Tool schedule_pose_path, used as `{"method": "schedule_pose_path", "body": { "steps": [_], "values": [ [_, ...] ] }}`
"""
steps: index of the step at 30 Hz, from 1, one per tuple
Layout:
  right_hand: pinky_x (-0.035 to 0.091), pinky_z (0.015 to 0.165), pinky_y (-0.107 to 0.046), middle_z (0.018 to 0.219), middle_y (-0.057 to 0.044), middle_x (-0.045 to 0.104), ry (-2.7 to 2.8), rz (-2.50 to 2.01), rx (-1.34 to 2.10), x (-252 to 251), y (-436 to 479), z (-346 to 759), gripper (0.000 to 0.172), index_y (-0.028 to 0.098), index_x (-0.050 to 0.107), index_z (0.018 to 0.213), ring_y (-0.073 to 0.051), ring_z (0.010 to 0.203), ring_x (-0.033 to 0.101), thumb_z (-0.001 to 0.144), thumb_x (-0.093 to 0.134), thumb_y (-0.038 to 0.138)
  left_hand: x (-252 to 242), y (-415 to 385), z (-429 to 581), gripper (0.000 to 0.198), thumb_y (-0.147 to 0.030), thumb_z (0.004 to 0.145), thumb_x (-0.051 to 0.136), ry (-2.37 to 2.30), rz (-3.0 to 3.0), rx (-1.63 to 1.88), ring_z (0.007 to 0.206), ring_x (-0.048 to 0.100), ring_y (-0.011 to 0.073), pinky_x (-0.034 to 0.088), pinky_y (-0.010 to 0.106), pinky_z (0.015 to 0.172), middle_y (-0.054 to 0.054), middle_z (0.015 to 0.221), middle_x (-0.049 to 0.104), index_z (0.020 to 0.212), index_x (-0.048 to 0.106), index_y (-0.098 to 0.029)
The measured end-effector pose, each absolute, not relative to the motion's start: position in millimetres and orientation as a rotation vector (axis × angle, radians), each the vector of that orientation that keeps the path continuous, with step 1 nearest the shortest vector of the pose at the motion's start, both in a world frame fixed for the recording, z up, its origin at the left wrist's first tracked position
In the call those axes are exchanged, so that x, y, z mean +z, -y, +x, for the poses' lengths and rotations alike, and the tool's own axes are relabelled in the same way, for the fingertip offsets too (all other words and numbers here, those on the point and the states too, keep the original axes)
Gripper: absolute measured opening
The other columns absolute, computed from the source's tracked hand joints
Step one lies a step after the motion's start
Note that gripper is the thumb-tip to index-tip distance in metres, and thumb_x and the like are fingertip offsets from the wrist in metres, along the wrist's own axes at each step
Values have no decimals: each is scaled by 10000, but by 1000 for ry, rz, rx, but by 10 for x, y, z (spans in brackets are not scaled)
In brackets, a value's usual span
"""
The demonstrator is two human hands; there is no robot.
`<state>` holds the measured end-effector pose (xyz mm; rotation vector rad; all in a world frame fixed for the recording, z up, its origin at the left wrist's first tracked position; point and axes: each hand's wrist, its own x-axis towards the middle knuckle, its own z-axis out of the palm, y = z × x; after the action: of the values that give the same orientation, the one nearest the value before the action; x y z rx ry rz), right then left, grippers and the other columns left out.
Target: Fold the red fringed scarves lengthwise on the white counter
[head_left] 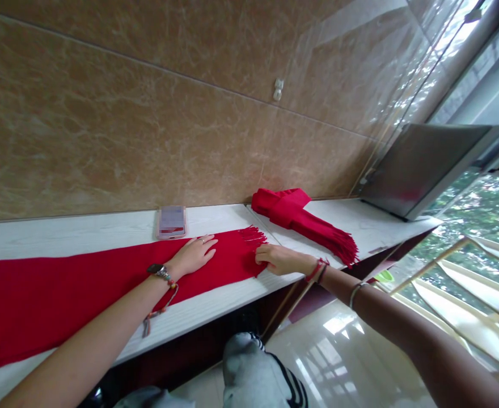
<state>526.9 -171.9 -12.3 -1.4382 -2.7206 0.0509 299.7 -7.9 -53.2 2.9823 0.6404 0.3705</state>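
A long red scarf lies spread flat along a narrow white tabletop, running out of view at the left. Its fringed end faces right. My left hand rests palm down on the cloth, fingers stretched out. At the fringed end, the curled fingers of my right hand are closed on the scarf's edge; the fingertips are partly hidden. Behind and right of that hand, a second red scarf lies folded over itself, its fringe towards the front edge.
A phone lies near the wall, just behind the spread scarf. A large grey metal box stands at the tabletop's right end. The brown tiled wall rises directly behind. Pale chair-like frames stand at the right by the window.
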Motion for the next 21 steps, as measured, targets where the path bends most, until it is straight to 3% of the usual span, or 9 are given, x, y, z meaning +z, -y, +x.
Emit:
{"method": "schedule_pose_path", "body": {
  "steps": [6, 11, 15, 21],
  "values": [
    [411, 811, -336, 865, -71, 584, 2624, -1620, -63, 15, 1903, 5538, 282, 160, 604, 829, -188, 874, 518, 643, 456, 8, -551, 59, 3009, 484, -315, 900, 280, -619, 3011, 368, 1253, 380, 199, 262, 335, 1049, 128, 1364, 417, 1292, 458, -96],
    [404, 839, -351, 1018, -90, 564, 2541, -1634, -13, -7, 1890, 5260, 269, 165, 605, 975, -196, 922, 522, 711, 562, 143, -571, 44, 3011, 483, -317, 898, 279, -617, 3011, 384, 1249, 385, 198, 266, 335, 1048, 127, 1358, 425, 1283, 468, -94],
    [416, 801, -342, 955, -81, 573, 2459, -1730, 13, -122, 1799, 5192, 210, 151, 604, 886, -178, 845, 539, 694, 550, 85, -569, 46, 3004, 484, -322, 897, 276, -618, 3006, 387, 1244, 392, 193, 272, 332, 1043, 123, 1357, 428, 1282, 469, -101],
    [422, 807, -330, 971, -79, 556, 2411, -1598, 28, -186, 1801, 5283, 237, 165, 610, 883, -177, 886, 526, 684, 543, 55, -567, 42, 2999, 471, -324, 891, 289, -617, 2994, 395, 1237, 400, 177, 262, 316, 1047, 107, 1357, 432, 1275, 476, -127]
  ]
}}
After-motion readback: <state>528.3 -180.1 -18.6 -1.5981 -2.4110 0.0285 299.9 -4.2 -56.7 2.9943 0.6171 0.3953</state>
